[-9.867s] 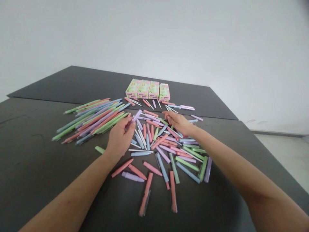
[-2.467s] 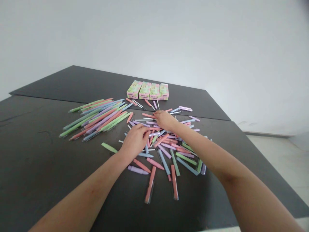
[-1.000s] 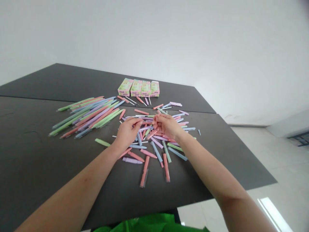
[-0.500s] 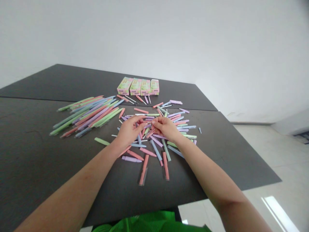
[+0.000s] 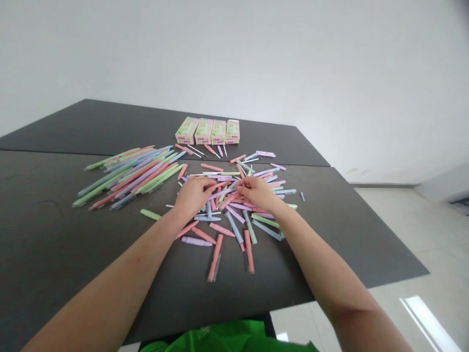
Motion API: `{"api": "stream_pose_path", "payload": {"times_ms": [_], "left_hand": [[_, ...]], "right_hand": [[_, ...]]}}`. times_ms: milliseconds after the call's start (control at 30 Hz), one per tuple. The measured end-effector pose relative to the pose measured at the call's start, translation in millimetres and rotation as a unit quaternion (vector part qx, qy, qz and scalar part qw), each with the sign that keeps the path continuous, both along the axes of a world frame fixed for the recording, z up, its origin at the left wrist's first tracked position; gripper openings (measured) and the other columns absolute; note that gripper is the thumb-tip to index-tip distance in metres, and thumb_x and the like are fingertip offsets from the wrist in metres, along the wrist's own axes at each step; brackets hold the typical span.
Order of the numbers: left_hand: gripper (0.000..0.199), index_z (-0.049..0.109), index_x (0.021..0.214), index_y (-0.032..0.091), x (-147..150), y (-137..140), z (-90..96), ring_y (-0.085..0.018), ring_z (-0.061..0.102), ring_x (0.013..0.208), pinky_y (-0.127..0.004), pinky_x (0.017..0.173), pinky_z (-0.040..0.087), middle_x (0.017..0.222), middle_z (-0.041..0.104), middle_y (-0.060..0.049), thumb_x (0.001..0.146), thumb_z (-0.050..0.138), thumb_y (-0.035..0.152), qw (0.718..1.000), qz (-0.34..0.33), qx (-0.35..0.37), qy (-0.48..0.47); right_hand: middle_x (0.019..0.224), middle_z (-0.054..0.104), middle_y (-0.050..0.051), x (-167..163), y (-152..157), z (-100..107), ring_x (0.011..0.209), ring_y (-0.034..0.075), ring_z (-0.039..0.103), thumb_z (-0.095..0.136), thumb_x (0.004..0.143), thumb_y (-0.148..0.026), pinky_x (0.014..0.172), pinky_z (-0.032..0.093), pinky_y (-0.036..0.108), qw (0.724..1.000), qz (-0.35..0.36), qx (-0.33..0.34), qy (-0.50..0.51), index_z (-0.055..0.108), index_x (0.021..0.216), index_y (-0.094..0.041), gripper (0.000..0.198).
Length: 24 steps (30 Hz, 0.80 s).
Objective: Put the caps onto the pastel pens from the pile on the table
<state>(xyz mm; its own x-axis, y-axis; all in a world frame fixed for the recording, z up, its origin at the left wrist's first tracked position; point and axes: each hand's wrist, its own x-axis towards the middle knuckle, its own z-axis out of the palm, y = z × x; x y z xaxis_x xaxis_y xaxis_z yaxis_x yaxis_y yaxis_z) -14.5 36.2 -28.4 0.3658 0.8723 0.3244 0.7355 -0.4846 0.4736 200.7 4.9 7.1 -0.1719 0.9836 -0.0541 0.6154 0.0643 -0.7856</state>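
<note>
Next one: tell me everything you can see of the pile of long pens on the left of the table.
The pile of long pens mixes green, coral, blue and purple barrels, plastic-looking and matt, with tapered tips pointing to the upper right and clear ends at the lower left. They lie roughly parallel, slanting across the dark table, some stacked over others, so an exact count isn't possible. The left hand is to the right of the pile, not touching it.
</note>
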Motion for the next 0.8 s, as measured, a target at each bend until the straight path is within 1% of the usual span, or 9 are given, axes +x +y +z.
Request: {"api": "stream_pose_path", "payload": {"times_ms": [167,333,467,567,633,733,800], "left_hand": [[0.024,0.076,0.091,0.023,1,-3,3.1,-0.021,0.064,0.085,-0.031,0.076,0.047,0.094,0.074,-0.004,0.085,0.053,0.03,1.0,0.014,-0.006,0.026],[0.023,0.075,0.091,0.025,5,-8,8.1,-0.023,0.063,0.09,-0.031,0.075,0.045,0.096,0.074,-0.004,0.085,0.054,0.032,0.997,0.041,-0.005,0.059],[0.023,0.075,0.085,0.026,9,-11,12.0,-0.024,0.063,0.089,-0.031,0.071,0.044,0.093,0.074,-0.004,0.085,0.054,0.034,0.993,0.064,-0.01,0.098],[0.024,0.075,0.082,0.025,11,-13,13.2,-0.025,0.062,0.09,-0.033,0.073,0.044,0.091,0.074,-0.005,0.086,0.053,0.034,0.988,0.085,-0.02,0.126],[0.024,0.075,0.083,0.025,13,-15,12.3,-0.027,0.062,0.093,-0.035,0.076,0.044,0.093,0.073,-0.005,0.086,0.053,0.033,0.987,0.1,-0.018,0.128],[0.022,0.075,0.089,0.023,12,-17,10.4,-0.028,0.061,0.098,-0.039,0.082,0.044,0.098,0.072,-0.006,0.085,0.054,0.03,0.988,0.113,0.012,0.106],[0.023,0.074,0.095,0.021,9,-18,9.9,-0.029,0.061,0.1,-0.04,0.086,0.044,0.102,0.072,-0.007,0.086,0.054,0.03,0.991,0.109,0.037,0.075]], "right_hand": [[0.054,0.055,-0.004,1,1,0,0.047,0.009,0.044,0.053,0.08,-0.023,0.051,0.032,0.022,1.0,0.008,0.007,-0.015,0.066,0.082,-0.017,0.015],[0.056,0.056,-0.003,0,-1,0,0.048,0.01,0.045,0.052,0.081,-0.024,0.049,0.03,0.022,1.0,0.026,0.002,-0.017,0.066,0.083,-0.017,0.016],[0.057,0.055,-0.004,1,-1,-3,0.047,0.009,0.043,0.052,0.081,-0.024,0.047,0.029,0.021,0.999,0.034,0.004,-0.012,0.065,0.083,-0.017,0.015],[0.058,0.055,-0.004,1,0,-4,0.047,0.008,0.044,0.052,0.081,-0.023,0.047,0.028,0.021,0.999,0.035,0.006,-0.01,0.064,0.083,-0.017,0.014],[0.058,0.055,-0.004,1,-1,-2,0.047,0.008,0.044,0.053,0.08,-0.023,0.047,0.028,0.021,0.999,0.037,0.006,-0.009,0.064,0.082,-0.017,0.013],[0.057,0.054,-0.004,0,-2,2,0.046,0.008,0.044,0.053,0.081,-0.025,0.047,0.03,0.021,0.999,0.031,-0.006,0.008,0.063,0.081,-0.016,0.013],[0.054,0.052,-0.005,0,-3,4,0.045,0.008,0.044,0.054,0.081,-0.026,0.047,0.031,0.021,0.999,0.017,-0.014,0.026,0.062,0.079,-0.016,0.013]]}}
